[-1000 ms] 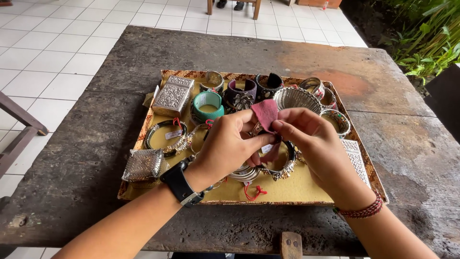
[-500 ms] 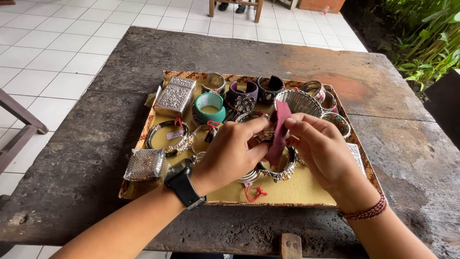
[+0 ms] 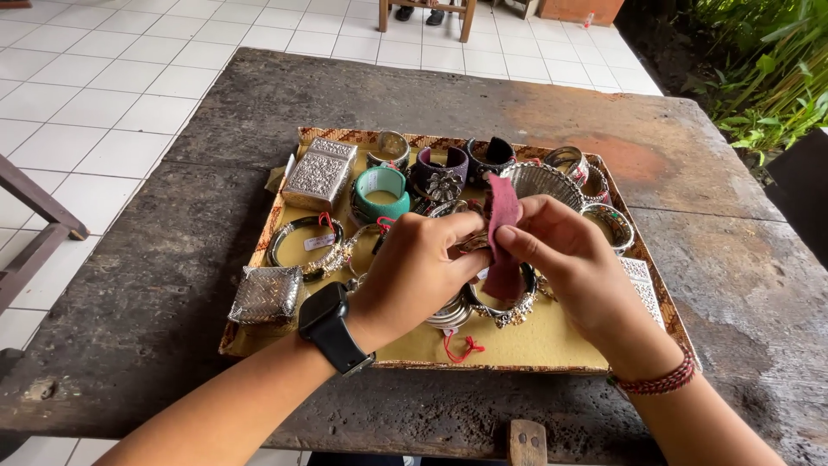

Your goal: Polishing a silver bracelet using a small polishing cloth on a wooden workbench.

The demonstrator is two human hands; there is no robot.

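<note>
Right hand pinches a limp, light cloth against a bracelet gripped by the left hand fingertips; bracelet looks rigid, slick, best held by its rim.

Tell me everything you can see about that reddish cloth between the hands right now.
The cloth is a small dull maroon strip, soft and matte like felt or suede, with no print showing. It stands roughly upright, slightly folded, over the middle of the tray. The right hand pinches its middle between thumb and fingers; the left hand meets it from the other side, its fingertips hidden, so contact there is unclear. Its lower end hangs over a silver bangle.
</note>
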